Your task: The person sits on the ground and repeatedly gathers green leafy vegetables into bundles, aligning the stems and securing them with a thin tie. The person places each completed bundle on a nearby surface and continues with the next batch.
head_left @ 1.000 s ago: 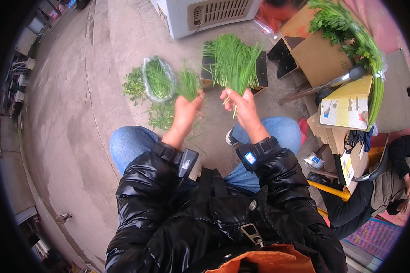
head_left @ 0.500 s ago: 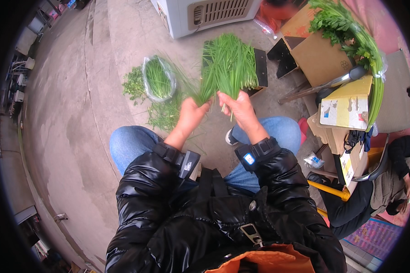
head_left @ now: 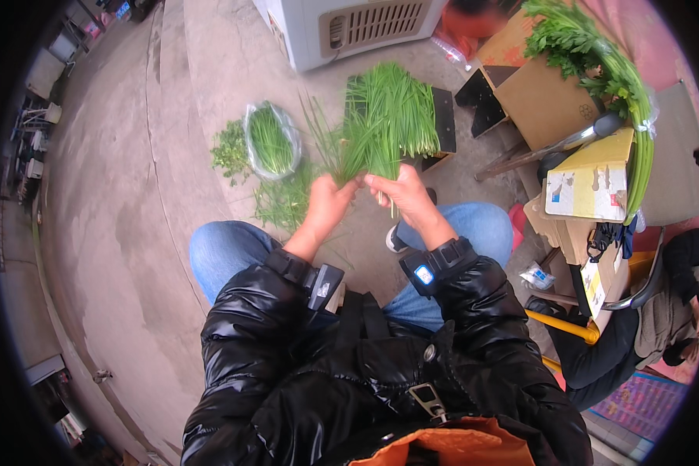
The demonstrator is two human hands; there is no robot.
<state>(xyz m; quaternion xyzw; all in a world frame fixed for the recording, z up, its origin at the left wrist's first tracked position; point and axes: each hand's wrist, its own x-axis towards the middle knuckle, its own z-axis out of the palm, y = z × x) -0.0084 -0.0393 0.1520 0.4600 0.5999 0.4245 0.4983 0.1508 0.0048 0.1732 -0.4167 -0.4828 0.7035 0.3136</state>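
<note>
Your left hand (head_left: 328,203) and right hand (head_left: 400,194) are both closed around the base of the chive bunch (head_left: 384,120), held above your knees. The stalks look light, limp and easily bruised. Keep your grip low at the stems, where they stay gathered.

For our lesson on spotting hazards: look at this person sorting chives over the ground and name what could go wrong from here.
1. The left hand grips only the stem ends of the chives; loose blades splay out and may slip onto the concrete ground.
2. The right hand pinches just a few stems, which might snap.
3. Dropped blades could mix with the scraps lying below.
</note>
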